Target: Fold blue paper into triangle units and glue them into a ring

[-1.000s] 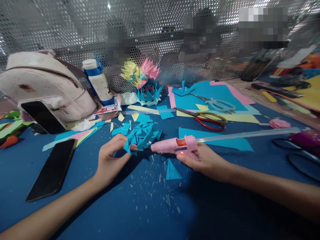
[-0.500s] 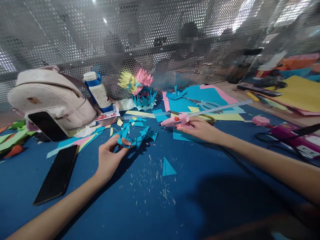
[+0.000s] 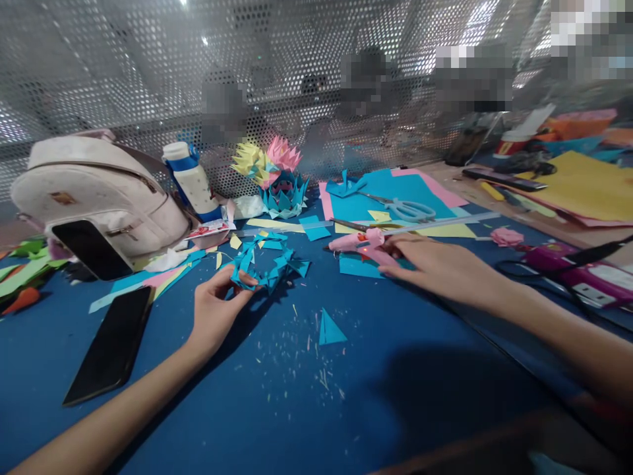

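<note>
My left hand pinches the near left edge of a ring of folded blue paper points, just above the table. On the right, a pink hot glue gun with a small lit red light lies over a blue paper strip, its nozzle facing left. My right hand is at the end of its handle, fingers loosened and apart; the fingertips behind the handle are partly hidden. A single folded blue paper triangle lies on the table between my hands.
Finished paper lotus flowers stand at the back beside a bottle and backpack. Scissors lie on coloured sheets. A phone lies at left, a purple power strip at right. The gun's black cord crosses the table.
My right hand has slid right and back along the glue gun, loosening its grip and baring more of the handle. My left hand and the blue ring stay nearly still.
</note>
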{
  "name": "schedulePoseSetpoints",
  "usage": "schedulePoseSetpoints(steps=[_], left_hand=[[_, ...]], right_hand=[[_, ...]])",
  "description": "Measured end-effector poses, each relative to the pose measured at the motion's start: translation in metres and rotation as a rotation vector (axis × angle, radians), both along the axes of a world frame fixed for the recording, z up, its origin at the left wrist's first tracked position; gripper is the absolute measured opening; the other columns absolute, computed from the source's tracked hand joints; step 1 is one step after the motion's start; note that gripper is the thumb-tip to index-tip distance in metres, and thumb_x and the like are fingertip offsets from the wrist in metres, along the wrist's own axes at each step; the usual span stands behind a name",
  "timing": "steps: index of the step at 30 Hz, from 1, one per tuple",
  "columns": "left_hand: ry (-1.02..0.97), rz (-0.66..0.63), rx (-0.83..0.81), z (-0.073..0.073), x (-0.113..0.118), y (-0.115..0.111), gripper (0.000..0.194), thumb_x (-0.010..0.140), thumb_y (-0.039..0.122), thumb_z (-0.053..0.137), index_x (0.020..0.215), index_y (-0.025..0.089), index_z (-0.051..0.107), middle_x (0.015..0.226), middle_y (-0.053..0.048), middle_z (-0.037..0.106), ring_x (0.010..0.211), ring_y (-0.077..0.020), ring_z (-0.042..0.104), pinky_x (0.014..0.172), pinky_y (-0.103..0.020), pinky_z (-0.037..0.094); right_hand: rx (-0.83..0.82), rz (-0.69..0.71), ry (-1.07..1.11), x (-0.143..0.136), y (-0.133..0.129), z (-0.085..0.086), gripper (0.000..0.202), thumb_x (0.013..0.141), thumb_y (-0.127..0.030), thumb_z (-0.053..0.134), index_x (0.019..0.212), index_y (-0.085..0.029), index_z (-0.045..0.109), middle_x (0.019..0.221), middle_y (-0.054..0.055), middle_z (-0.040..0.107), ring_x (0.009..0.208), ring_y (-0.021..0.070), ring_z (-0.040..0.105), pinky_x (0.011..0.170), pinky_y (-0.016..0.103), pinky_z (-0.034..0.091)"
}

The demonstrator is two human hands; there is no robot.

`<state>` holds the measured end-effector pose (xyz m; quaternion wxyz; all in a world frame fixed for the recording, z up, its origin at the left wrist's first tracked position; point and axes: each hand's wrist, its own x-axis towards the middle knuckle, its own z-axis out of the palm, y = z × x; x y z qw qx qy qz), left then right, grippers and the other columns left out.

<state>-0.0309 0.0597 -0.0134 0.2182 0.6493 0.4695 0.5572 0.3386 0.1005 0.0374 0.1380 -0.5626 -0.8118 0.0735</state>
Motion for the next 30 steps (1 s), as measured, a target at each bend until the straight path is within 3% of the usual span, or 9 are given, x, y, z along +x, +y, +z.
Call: schedulePoseSetpoints(steps=[2, 5, 7, 11, 16, 22, 26, 30], left_hand=[[-0.005, -0.002, -0.008, 0.000, 0.000, 0.000, 0.006, 0.075, 0.019, 0.075, 0.072, 0.018, 0.070, 0.075, 0.000, 0.068, 0.065, -0.0123, 0.060, 0.059, -0.024, 0.051], [-0.015, -0.003, -0.017, -0.001, -0.001, 0.001, 0.007, 0.075, 0.020, 0.076, 0.072, 0.018, 0.070, 0.074, 0.000, 0.068, 0.066, -0.0126, 0.061, 0.060, -0.025, 0.053], [-0.022, -0.003, -0.022, -0.002, -0.001, 0.001, 0.007, 0.075, 0.021, 0.076, 0.073, 0.018, 0.070, 0.074, 0.000, 0.068, 0.066, -0.0126, 0.061, 0.061, -0.024, 0.052], [-0.038, -0.011, -0.031, -0.002, -0.002, -0.001, 0.007, 0.074, 0.021, 0.076, 0.072, 0.018, 0.070, 0.075, 0.000, 0.068, 0.067, -0.0122, 0.060, 0.062, -0.024, 0.051], [-0.062, -0.027, -0.038, 0.000, -0.001, -0.004, 0.011, 0.073, 0.023, 0.077, 0.070, 0.018, 0.068, 0.075, 0.000, 0.067, 0.067, -0.0128, 0.060, 0.061, -0.024, 0.050], [-0.087, -0.066, -0.038, 0.002, 0.001, -0.004, 0.009, 0.072, 0.022, 0.077, 0.068, 0.020, 0.070, 0.073, 0.000, 0.067, 0.068, -0.0137, 0.060, 0.061, -0.024, 0.048], [-0.097, -0.082, -0.045, 0.002, 0.000, -0.004, 0.006, 0.072, 0.020, 0.076, 0.069, 0.020, 0.071, 0.074, 0.000, 0.067, 0.068, -0.0135, 0.060, 0.061, -0.024, 0.047], [-0.099, -0.084, -0.052, 0.003, -0.001, -0.005, 0.005, 0.071, 0.018, 0.076, 0.069, 0.021, 0.072, 0.074, 0.000, 0.068, 0.069, -0.0136, 0.060, 0.062, -0.024, 0.046]], right_hand=[[0.040, -0.068, 0.015, -0.002, -0.019, 0.010, 0.036, 0.087, -0.057, 0.060, 0.082, -0.021, 0.060, 0.083, 0.011, 0.064, 0.074, 0.0257, 0.056, 0.059, 0.032, 0.031], [-0.184, 0.143, 0.079, -0.018, -0.042, 0.023, 0.029, 0.088, -0.052, 0.060, 0.083, -0.023, 0.061, 0.076, 0.005, 0.063, 0.065, 0.0192, 0.054, 0.057, 0.029, 0.031], [-0.371, 0.296, 0.084, -0.036, -0.047, 0.028, 0.023, 0.089, -0.047, 0.060, 0.092, -0.025, 0.064, 0.082, 0.003, 0.065, 0.069, 0.0179, 0.057, 0.059, 0.028, 0.035], [-0.346, 0.477, 0.102, -0.074, -0.042, 0.024, 0.022, 0.091, -0.039, 0.061, 0.107, -0.024, 0.063, 0.111, 0.003, 0.065, 0.096, 0.0209, 0.060, 0.076, 0.030, 0.041], [-0.383, 0.486, -0.065, -0.103, -0.034, 0.014, 0.034, 0.082, -0.042, 0.074, 0.102, -0.019, 0.058, 0.105, 0.005, 0.061, 0.087, 0.0198, 0.058, 0.063, 0.027, 0.034], [-0.476, 0.524, -0.033, -0.107, -0.029, 0.011, 0.031, 0.081, -0.043, 0.075, 0.094, -0.020, 0.058, 0.089, -0.001, 0.058, 0.079, 0.0158, 0.054, 0.060, 0.024, 0.029], [-0.453, 0.546, -0.045, -0.106, -0.026, 0.010, 0.028, 0.083, -0.044, 0.069, 0.092, -0.020, 0.060, 0.101, 0.002, 0.055, 0.082, 0.0162, 0.053, 0.060, 0.024, 0.029], [-0.440, 0.538, -0.072, -0.105, -0.024, 0.016, 0.034, 0.082, -0.045, 0.070, 0.103, -0.021, 0.059, 0.106, 0.003, 0.053, 0.079, 0.0158, 0.053, 0.060, 0.025, 0.030]])
